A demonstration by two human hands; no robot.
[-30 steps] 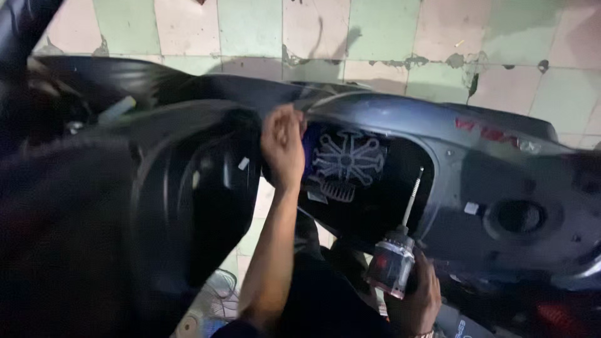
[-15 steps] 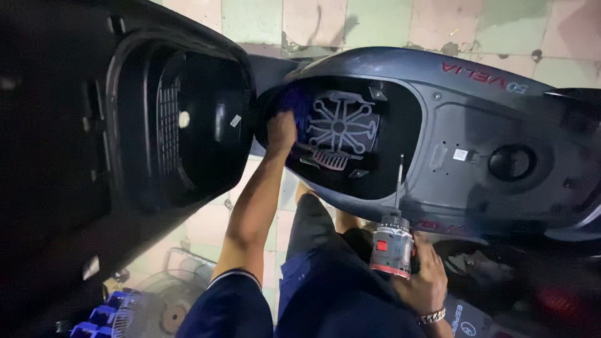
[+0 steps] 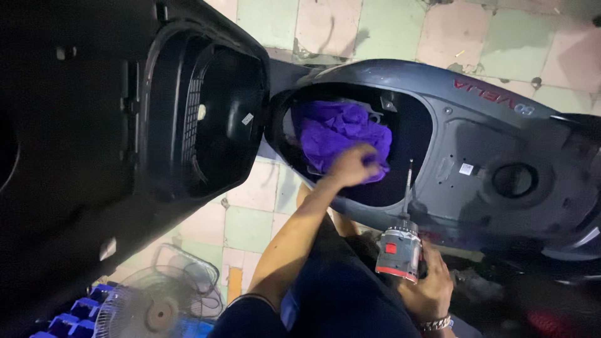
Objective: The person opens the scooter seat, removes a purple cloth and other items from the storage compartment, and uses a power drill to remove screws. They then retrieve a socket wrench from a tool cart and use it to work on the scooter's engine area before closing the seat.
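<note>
A purple cloth (image 3: 338, 134) lies spread inside the open under-seat compartment of a dark grey scooter body (image 3: 476, 125). My left hand (image 3: 352, 166) rests on the cloth's lower right part, fingers pressed into it. My right hand (image 3: 432, 289) is lower, near my lap, gripping a grey and red power screwdriver (image 3: 399, 250) with its long bit pointing up toward the compartment rim. The metal part seen under the cloth before is hidden.
The raised black seat underside (image 3: 188, 112) with its storage bucket fills the left. A round filler opening (image 3: 513, 180) sits on the right of the scooter body. A floor fan (image 3: 156, 300) and blue crate (image 3: 81, 310) stand on the tiled floor (image 3: 388, 31) at lower left.
The purple cloth now covers the finned metal part in the compartment. My left hand moved from the compartment's left edge onto the cloth. The screwdriver stays in my right hand.
</note>
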